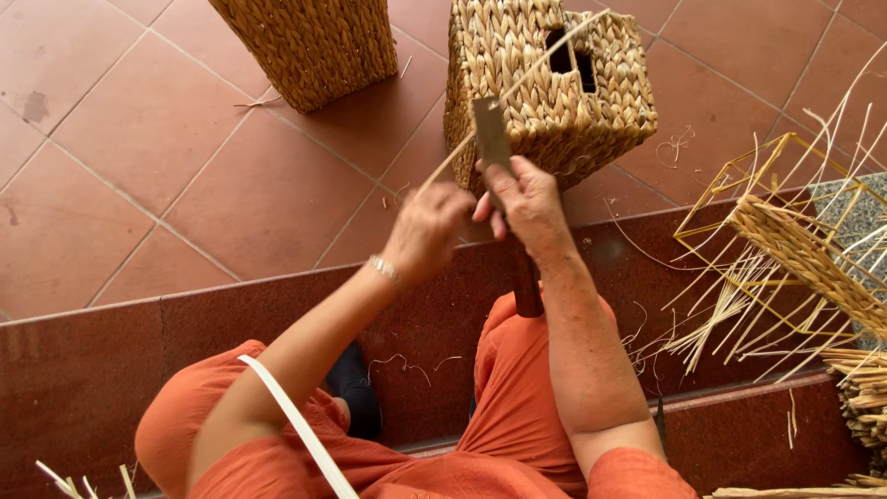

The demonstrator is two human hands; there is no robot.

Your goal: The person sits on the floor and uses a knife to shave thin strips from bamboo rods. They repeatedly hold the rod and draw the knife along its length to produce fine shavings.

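Note:
My right hand (527, 205) grips a knife with a flat metal blade (491, 137) pointing up and a brown wooden handle (528, 286) sticking out below the fist. My left hand (427, 231) pinches a long pale reed strip (531, 72) that runs up and to the right across the blade's edge. A thin bracelet (383, 269) circles my left wrist. Both hands are held above my knees, which are covered in orange cloth (517, 388). A woven box basket (545, 83) stands on the tiled floor just beyond the hands.
A second woven basket (314, 46) stands at the top left on the red floor tiles (139, 139). At right, a yellow wire frame (767, 194), partly woven, has loose reeds (739, 314) fanning out. I sit on a dark red stone step (83, 370). A white strap (296, 425) crosses my left leg.

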